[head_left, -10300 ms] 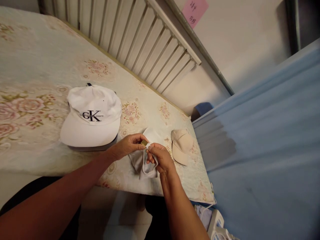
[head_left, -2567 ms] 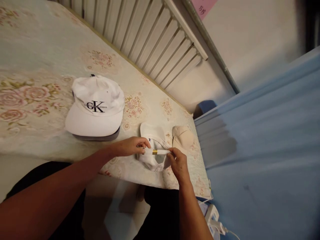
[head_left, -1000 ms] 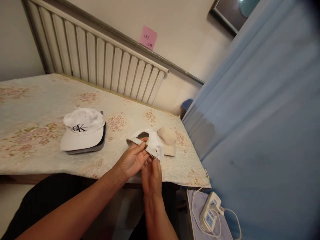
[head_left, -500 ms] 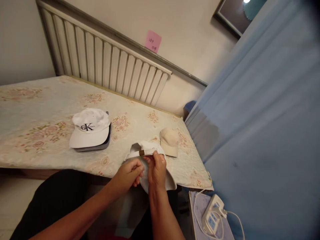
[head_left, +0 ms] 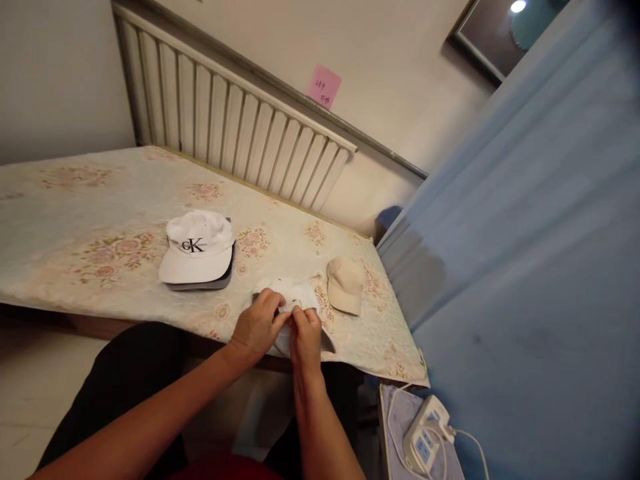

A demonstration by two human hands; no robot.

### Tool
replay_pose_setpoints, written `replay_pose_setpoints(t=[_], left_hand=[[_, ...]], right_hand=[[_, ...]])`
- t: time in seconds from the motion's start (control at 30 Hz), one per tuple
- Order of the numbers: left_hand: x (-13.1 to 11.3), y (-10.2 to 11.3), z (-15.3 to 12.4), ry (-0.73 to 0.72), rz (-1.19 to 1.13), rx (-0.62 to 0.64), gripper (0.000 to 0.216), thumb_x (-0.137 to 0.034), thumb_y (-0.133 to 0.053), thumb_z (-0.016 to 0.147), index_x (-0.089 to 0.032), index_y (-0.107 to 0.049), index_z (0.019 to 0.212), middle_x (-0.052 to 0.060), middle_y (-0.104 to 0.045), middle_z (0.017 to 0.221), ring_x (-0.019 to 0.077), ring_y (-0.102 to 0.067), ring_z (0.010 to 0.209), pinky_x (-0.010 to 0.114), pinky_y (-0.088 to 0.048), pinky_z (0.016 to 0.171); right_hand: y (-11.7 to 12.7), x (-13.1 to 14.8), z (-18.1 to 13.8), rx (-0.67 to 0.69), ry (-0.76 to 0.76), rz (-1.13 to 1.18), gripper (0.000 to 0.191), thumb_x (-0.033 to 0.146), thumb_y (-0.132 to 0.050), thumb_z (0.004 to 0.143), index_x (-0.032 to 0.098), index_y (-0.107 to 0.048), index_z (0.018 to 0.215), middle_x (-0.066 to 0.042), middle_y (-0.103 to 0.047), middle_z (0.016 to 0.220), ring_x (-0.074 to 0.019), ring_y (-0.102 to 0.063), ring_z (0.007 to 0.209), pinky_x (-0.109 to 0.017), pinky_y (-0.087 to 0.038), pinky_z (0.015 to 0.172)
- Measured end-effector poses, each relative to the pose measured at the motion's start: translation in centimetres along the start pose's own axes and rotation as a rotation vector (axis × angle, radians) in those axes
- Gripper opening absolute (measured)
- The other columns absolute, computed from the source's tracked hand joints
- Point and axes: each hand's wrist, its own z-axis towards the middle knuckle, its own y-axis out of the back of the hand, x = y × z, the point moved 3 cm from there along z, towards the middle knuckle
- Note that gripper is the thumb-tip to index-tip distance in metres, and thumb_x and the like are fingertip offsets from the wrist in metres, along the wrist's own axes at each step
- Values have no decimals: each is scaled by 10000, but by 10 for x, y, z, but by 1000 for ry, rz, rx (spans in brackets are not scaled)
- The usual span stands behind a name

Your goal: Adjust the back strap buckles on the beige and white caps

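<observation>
Both hands are at a white baseball cap [head_left: 300, 293] at the front edge of the flowered cover. My left hand [head_left: 257, 327] pinches the cap's back strap with thumb and fingers. Close beside it, my right hand [head_left: 306, 333] also grips the strap, fingertips nearly touching the left ones. The fingers hide most of the strap and its buckle. To the left, a white cap with black letters [head_left: 197, 247] rests on top of a dark grey cap [head_left: 220, 283]. A small beige cap [head_left: 345, 285] lies just right of the held one.
The flowered cover [head_left: 150, 200] spreads over a bed-like surface against a radiator [head_left: 235, 120]. A blue curtain [head_left: 520, 253] hangs along the right. A white power strip [head_left: 425, 437] with cords sits on a small stand at lower right.
My left hand has moved from hanging loosely beside the cap up onto its strap, covering the brown buckle area. The cap sits lower behind the hands. The camera view has shifted slightly left.
</observation>
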Motion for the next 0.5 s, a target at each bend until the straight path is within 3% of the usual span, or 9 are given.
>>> replay_pose_setpoints(t=[0.17,0.33,0.5], left_hand=[[-1,3,1,-38,26,47,82,-196,-531,796,-219,-456,773,-16,-456,775,139,-444,645,271,-356,626],[2,3,0,17,-15,83,124,-178,-508,772,-222,-404,722,-35,-412,716,131,-412,620,260,-333,596],[7,1,-1,67,-87,80,132,-194,-509,752,-214,-408,669,-41,-404,673,128,-399,605,259,-322,584]], right_hand=[[-12,5,-5,137,-34,235,170,211,-622,685,189,-462,632,63,-469,607,-87,-448,572,-216,-408,588],[-19,2,-9,256,-118,443,87,152,-580,672,189,-503,657,28,-562,688,-114,-546,683,-238,-464,676],[-15,-12,-9,251,-202,461,87,192,-606,676,188,-538,730,-9,-631,803,-155,-607,795,-318,-502,799]])
